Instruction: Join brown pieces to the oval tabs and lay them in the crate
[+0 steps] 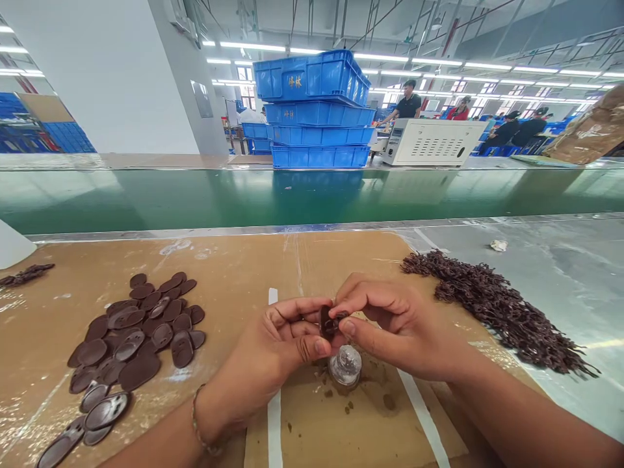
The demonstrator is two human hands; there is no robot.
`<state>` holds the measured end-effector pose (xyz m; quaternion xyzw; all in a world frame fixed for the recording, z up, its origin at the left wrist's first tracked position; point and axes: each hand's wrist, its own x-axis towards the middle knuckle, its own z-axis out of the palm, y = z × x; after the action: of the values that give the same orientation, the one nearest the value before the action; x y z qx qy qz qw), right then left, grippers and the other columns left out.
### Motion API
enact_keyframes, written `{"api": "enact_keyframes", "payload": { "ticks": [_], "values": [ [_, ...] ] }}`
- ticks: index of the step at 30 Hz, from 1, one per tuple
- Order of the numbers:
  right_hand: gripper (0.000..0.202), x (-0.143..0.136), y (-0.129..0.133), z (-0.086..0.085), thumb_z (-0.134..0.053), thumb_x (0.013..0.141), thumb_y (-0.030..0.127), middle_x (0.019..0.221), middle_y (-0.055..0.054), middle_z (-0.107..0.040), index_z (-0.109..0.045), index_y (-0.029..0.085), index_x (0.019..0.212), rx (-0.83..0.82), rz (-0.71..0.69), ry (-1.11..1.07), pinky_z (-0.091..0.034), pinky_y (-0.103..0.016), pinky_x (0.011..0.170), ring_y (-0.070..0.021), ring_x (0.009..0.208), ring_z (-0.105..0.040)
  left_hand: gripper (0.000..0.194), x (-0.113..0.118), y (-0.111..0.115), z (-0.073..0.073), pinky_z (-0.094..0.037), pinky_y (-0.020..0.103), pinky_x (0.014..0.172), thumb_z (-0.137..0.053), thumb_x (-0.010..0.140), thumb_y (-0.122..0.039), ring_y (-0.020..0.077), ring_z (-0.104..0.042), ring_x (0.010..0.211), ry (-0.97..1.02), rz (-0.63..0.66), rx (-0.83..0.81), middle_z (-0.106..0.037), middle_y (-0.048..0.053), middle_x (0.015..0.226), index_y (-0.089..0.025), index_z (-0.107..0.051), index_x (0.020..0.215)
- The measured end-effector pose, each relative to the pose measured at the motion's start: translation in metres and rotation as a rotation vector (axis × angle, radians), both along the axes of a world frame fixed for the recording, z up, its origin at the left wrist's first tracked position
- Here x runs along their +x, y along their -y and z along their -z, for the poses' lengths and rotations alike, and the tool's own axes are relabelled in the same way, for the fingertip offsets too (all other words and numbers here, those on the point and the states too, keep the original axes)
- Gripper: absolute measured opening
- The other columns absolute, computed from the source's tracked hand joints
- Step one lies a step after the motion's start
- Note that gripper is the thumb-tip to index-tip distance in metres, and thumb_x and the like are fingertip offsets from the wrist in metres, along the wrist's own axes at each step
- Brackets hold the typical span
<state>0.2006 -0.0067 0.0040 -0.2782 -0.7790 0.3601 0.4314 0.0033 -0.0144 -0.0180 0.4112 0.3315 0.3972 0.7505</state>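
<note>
My left hand [292, 338] pinches a small dark brown piece [327, 323] upright between thumb and fingers. Touching its right side, my right hand [385, 322] closes thumb and forefinger on a tiny dark part [341, 316], mostly hidden by the fingertips. Just below the hands, a small clear container [346, 365] stands on the brown board. To the left lies a loose pile of flat brown oval pieces [141, 364], some with holes. A long heap of thin, dark, twisted pieces [492, 305] is on the right.
Behind the work surface runs a green belt [209, 198]. Beyond it stand stacked blue crates [316, 117], a white metal box [431, 142] and several people. White tape strips [274, 422] mark the board. A small dark bundle [26, 275] lies at far left.
</note>
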Motion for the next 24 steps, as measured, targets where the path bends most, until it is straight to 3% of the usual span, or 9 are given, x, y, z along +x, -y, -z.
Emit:
{"api": "enact_keyframes", "payload": {
  "ticks": [7,17,24],
  "values": [
    [0.008,-0.0044,0.0004,0.0021,-0.063,0.084,0.012,0.082,-0.004,-0.065,-0.066,0.019,0.086,-0.014,0.012,-0.001,-0.049,-0.028,0.071,-0.0148,0.076,-0.062,0.045,0.0015,-0.0002,-0.0009,-0.05,0.024,0.076,-0.088,0.061,-0.024,0.0129,-0.066,0.075,0.002,-0.021,0.002,-0.07,0.003,0.075,-0.018,-0.07,0.102],
    [0.004,-0.0041,0.0028,-0.0011,-0.064,0.088,0.019,0.09,-0.005,-0.068,-0.068,0.02,0.089,-0.072,-0.013,-0.027,-0.05,-0.029,0.076,-0.016,0.084,-0.065,0.037,0.0036,0.0012,-0.0038,-0.053,0.025,0.078,-0.085,0.065,-0.018,0.012,-0.066,0.076,0.069,0.002,-0.033,-0.072,0.005,0.088,-0.016,-0.071,0.099],
    [0.002,-0.007,0.0041,0.0014,-0.066,0.085,0.017,0.083,-0.003,-0.068,-0.068,0.019,0.085,-0.098,0.02,-0.094,-0.051,-0.027,0.071,-0.0142,0.076,-0.064,0.032,0.0051,0.0003,-0.0068,-0.051,0.022,0.073,-0.084,0.066,-0.021,0.01,-0.063,0.071,0.056,0.005,-0.007,-0.07,0.004,0.083,-0.015,-0.074,0.096]
  ]
}}
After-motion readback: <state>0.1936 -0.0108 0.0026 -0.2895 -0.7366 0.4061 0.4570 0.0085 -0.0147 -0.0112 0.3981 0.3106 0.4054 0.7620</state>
